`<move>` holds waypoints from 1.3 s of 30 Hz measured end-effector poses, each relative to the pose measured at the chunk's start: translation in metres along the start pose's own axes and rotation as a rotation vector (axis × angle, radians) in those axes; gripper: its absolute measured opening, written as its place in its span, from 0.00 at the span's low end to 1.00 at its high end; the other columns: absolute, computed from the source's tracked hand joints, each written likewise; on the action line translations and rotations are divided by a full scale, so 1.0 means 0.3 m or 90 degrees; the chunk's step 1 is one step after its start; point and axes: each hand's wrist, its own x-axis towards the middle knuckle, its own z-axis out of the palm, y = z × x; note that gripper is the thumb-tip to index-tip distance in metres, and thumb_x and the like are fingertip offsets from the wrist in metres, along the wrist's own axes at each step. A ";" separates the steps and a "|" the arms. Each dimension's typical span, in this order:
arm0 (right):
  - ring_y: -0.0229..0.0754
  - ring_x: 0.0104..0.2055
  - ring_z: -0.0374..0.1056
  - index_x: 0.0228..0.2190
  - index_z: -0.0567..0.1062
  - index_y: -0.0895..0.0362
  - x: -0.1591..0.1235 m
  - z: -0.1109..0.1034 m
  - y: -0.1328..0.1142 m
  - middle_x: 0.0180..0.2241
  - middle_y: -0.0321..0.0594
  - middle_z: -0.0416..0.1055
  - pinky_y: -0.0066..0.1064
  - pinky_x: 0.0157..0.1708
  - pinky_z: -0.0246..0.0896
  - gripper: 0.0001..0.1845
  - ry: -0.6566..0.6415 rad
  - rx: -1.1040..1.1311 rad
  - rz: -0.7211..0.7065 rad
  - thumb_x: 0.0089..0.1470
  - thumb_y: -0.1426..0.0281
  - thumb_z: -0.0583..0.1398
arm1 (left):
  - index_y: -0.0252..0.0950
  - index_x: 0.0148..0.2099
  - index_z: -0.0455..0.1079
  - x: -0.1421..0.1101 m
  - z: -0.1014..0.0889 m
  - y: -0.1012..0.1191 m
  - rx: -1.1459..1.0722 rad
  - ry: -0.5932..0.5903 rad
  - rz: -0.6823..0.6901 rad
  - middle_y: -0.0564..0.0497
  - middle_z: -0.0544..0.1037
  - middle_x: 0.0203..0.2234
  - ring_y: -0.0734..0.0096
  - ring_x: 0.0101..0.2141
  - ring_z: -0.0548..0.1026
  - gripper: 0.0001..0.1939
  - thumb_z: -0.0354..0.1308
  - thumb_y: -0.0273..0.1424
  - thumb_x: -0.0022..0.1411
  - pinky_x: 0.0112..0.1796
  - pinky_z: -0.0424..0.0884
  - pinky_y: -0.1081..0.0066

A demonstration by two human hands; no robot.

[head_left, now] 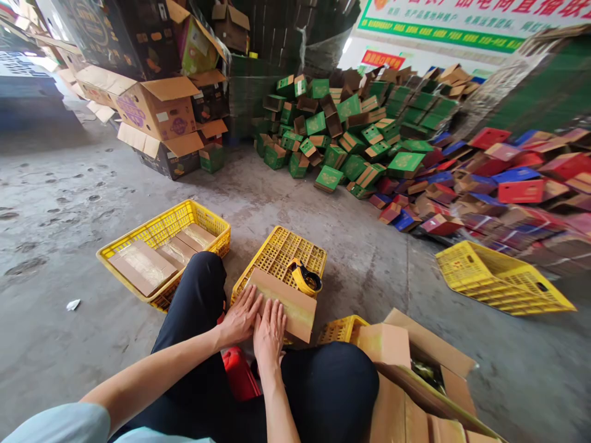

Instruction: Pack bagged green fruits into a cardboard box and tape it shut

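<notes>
A small brown cardboard box (292,306) with a strip of tape along its top lies on an upturned yellow plastic crate (281,249) between my knees. My left hand (241,317) rests on the box's left end, palm down and fingers stretched out. Beside it, my right hand (270,331) lies flat on the near part of the box, its fingers extended too. The two hands almost meet at the thumbs. Just beyond the box, a yellow and black tape dispenser (305,278) stands on the crate.
At left, a yellow crate (203,215) holds several flat cardboard boxes (142,266). To my right stands an open carton (385,344) with something dark inside. Another yellow crate (489,289) lies farther right. Piles of green boxes (330,175) and red boxes (521,191) fill the background.
</notes>
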 end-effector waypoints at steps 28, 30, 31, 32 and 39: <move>0.51 0.73 0.60 0.72 0.58 0.62 0.175 -0.054 -0.091 0.69 0.55 0.66 0.53 0.72 0.53 0.30 -0.036 0.156 -0.075 0.72 0.72 0.49 | 0.37 0.79 0.50 0.079 -0.110 -0.072 0.098 -0.071 -0.054 0.41 0.50 0.77 0.46 0.74 0.51 0.40 0.53 0.32 0.68 0.66 0.58 0.43; 0.51 0.72 0.61 0.72 0.59 0.60 0.165 -0.063 -0.076 0.68 0.55 0.67 0.54 0.72 0.52 0.30 -0.027 0.144 -0.060 0.73 0.69 0.50 | 0.38 0.79 0.50 0.081 -0.118 -0.069 0.110 -0.075 -0.054 0.41 0.49 0.77 0.45 0.74 0.52 0.41 0.55 0.34 0.67 0.66 0.57 0.41; 0.52 0.72 0.61 0.72 0.59 0.60 0.159 -0.068 -0.064 0.68 0.55 0.67 0.55 0.71 0.52 0.30 -0.023 0.139 -0.052 0.74 0.69 0.50 | 0.38 0.79 0.50 0.081 -0.121 -0.066 0.113 -0.076 -0.054 0.41 0.50 0.77 0.44 0.74 0.52 0.42 0.56 0.36 0.67 0.66 0.57 0.40; 0.53 0.72 0.61 0.72 0.59 0.61 0.152 -0.074 -0.049 0.68 0.56 0.67 0.56 0.71 0.52 0.29 -0.020 0.134 -0.043 0.74 0.68 0.49 | 0.38 0.79 0.50 0.082 -0.123 -0.062 0.113 -0.076 -0.055 0.41 0.50 0.77 0.43 0.74 0.52 0.43 0.57 0.39 0.67 0.66 0.57 0.39; 0.53 0.71 0.62 0.71 0.60 0.63 0.086 -0.109 0.121 0.68 0.59 0.66 0.55 0.71 0.52 0.29 0.003 0.087 0.005 0.75 0.65 0.48 | 0.42 0.80 0.50 0.088 -0.134 -0.038 0.112 -0.057 -0.067 0.38 0.52 0.76 0.36 0.72 0.54 0.51 0.66 0.50 0.63 0.66 0.55 0.34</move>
